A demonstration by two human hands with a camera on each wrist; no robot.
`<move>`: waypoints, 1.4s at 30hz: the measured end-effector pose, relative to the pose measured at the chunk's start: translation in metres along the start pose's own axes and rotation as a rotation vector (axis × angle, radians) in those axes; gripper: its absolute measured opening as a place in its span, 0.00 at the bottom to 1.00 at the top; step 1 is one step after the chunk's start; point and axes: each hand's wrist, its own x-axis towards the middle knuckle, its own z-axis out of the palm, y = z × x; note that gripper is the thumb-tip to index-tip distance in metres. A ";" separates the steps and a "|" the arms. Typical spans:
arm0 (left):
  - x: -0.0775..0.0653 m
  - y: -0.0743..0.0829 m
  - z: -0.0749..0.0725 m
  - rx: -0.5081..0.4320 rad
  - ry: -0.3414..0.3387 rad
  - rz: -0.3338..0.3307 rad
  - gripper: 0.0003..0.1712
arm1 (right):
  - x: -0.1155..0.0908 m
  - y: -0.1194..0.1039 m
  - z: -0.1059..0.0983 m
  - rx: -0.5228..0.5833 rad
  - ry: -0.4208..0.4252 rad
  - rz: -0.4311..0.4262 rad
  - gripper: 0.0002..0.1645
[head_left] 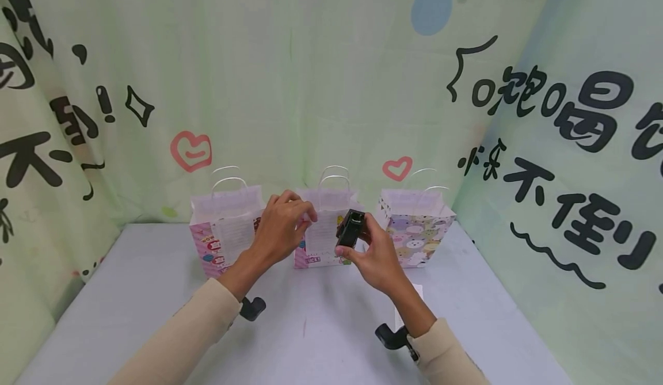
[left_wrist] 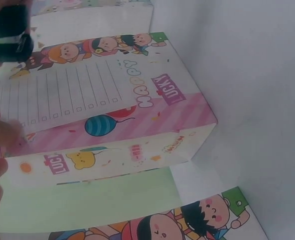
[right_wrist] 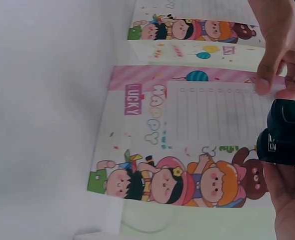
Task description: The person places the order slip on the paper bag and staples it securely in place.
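Observation:
My right hand holds a small black stapler in front of the middle paper bag, near its upper right. The bag has a pink striped band and cartoon children. A lined sheet lies against its front face. At the upper left of that bag, the thumb and fingers of my left hand pinch the sheet's top corner near the rim. In the left wrist view these fingertips are blurred and partly cut off. The stapler's far end is hidden by my right fingers.
Another gift bag with a lined sheet on its front stands at the left. A third bag with animal faces stands at the right. White paper lies on the table beside my right forearm. A printed curtain hangs behind.

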 end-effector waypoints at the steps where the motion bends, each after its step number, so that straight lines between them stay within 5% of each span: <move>1: 0.000 0.000 0.000 -0.002 0.001 -0.001 0.06 | 0.002 -0.001 0.000 0.005 0.005 -0.008 0.41; 22: 0.000 0.000 0.000 -0.009 0.020 0.016 0.07 | 0.039 -0.022 0.006 0.245 0.012 -0.100 0.38; 42: -0.001 0.000 0.001 0.021 0.018 0.022 0.08 | 0.051 -0.015 0.016 0.097 -0.043 -0.090 0.41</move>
